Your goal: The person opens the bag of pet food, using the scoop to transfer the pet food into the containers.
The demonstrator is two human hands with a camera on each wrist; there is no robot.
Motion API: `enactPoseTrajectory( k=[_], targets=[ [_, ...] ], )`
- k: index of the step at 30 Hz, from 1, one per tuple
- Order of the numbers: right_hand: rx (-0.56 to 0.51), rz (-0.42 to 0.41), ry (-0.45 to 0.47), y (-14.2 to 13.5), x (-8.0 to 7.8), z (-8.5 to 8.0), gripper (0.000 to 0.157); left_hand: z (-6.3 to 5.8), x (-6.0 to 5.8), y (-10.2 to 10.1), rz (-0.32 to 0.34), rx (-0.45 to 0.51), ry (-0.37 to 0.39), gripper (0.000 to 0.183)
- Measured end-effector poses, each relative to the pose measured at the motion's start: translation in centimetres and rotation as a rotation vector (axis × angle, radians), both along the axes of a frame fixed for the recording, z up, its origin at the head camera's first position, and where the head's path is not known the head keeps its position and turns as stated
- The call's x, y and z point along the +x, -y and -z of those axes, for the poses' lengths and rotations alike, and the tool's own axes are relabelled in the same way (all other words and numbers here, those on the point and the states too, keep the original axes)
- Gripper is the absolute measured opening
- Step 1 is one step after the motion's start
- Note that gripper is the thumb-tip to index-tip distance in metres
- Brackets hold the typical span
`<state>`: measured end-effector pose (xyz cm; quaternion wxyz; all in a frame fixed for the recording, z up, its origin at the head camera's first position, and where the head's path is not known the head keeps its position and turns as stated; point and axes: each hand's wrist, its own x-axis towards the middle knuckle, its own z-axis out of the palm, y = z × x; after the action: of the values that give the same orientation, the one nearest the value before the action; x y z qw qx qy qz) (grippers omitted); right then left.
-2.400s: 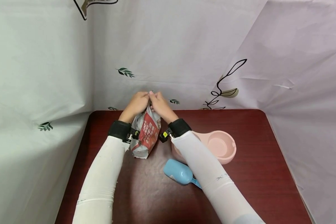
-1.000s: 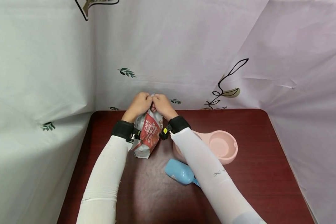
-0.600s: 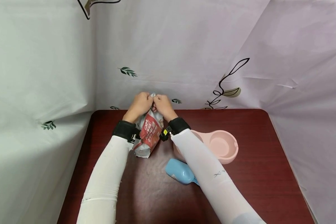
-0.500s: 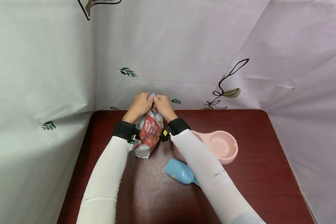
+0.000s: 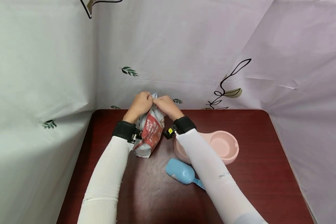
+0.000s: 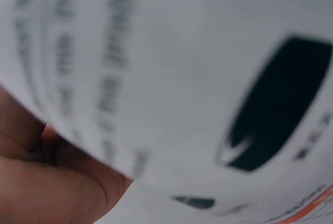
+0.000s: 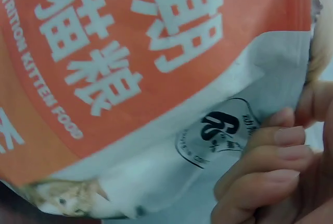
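Observation:
A red and white bag of kitten food (image 5: 149,132) stands upright at the back of the dark red table (image 5: 254,186). My left hand (image 5: 140,104) and my right hand (image 5: 165,105) both pinch its top edge, close together. In the right wrist view the bag (image 7: 130,78) fills the frame and curled fingers (image 7: 265,172) grip its white edge. The left wrist view shows the blurred white side of the bag (image 6: 197,78) with my fingers (image 6: 47,187) on it.
A pink double bowl (image 5: 222,146) sits to the right of the bag, partly under my right forearm. A light blue scoop (image 5: 180,171) lies in front of it. White cloth with leaf prints walls the table on three sides.
My right hand and wrist have shifted slightly to the right along the bag's top. The left hand and the bag stay where they were.

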<state>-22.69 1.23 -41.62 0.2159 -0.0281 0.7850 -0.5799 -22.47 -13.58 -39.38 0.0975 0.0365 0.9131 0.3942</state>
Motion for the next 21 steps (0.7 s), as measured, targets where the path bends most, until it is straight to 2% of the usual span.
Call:
enactPoseTrajectory(
  k=[4,6,9,12,14,18,21],
  targets=[
    [0.163,-0.046,-0.094,-0.2,0.2,-0.9,0.047,-0.1,0.1,-0.1,-0.006,0.001,-0.018,0.034],
    [0.182,-0.074,-0.098,-0.3,0.4,-1.3,0.047,-0.1,0.2,-0.1,-0.019,0.046,-0.035,0.035],
    [0.141,-0.135,-0.038,-0.6,0.7,-1.8,0.048,-0.3,0.3,0.0,-0.031,0.154,-0.029,0.038],
    [0.067,-0.176,0.038,-0.7,1.0,-1.9,0.046,-0.5,0.5,0.3,-0.007,0.24,0.026,0.041],
    [0.026,-0.185,0.046,-0.6,1.1,-1.9,0.042,-0.6,0.6,0.7,0.017,0.249,0.084,0.044],
    [0.002,-0.168,-0.008,-0.2,1.2,-1.6,0.041,-1.0,0.8,1.4,0.056,0.244,0.208,0.047],
    [0.012,-0.151,-0.054,0.1,1.4,-1.6,0.043,-1.3,1.0,1.8,0.059,0.227,0.272,0.047]
  ],
)
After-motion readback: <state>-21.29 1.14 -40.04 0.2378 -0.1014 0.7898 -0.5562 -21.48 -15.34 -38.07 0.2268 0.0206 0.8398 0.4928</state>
